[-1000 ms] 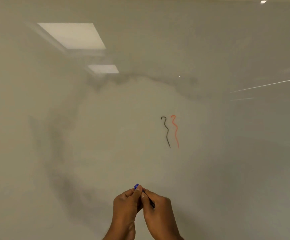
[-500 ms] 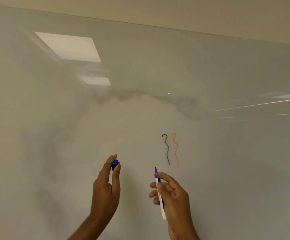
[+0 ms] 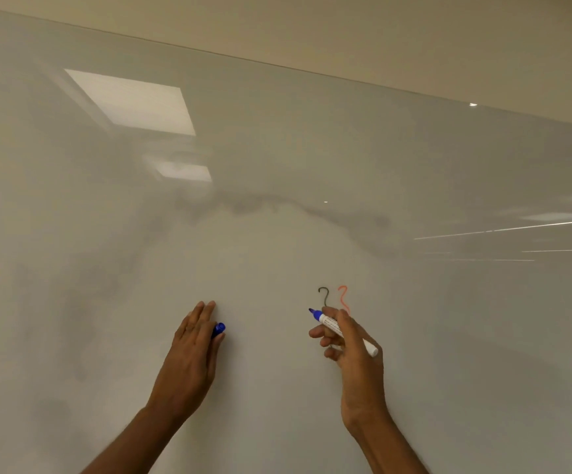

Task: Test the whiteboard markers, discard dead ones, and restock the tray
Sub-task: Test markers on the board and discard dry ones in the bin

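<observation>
At whiteboard (image 3: pixel 277 148), right hand (image 3: pixel 354 354) gripping marker (image 3: pixel 329 324)

- Dim, warm indoor light spreads evenly over the glossy pale-grey whiteboard (image 3: pixel 277 148).
- Two rectangular white ceiling-light reflections (image 3: pixel 130 100) glare at upper left.
- Thin bright streaks of glare (image 3: pixel 507 229) cross the right edge.
- The person's forearms (image 3: pixel 134 439) are softly blurred near the bottom edge; the centre is sharp.

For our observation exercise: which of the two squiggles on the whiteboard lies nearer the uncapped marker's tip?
The black squiggle, left of the orange squiggle, right by the blue marker.
</observation>
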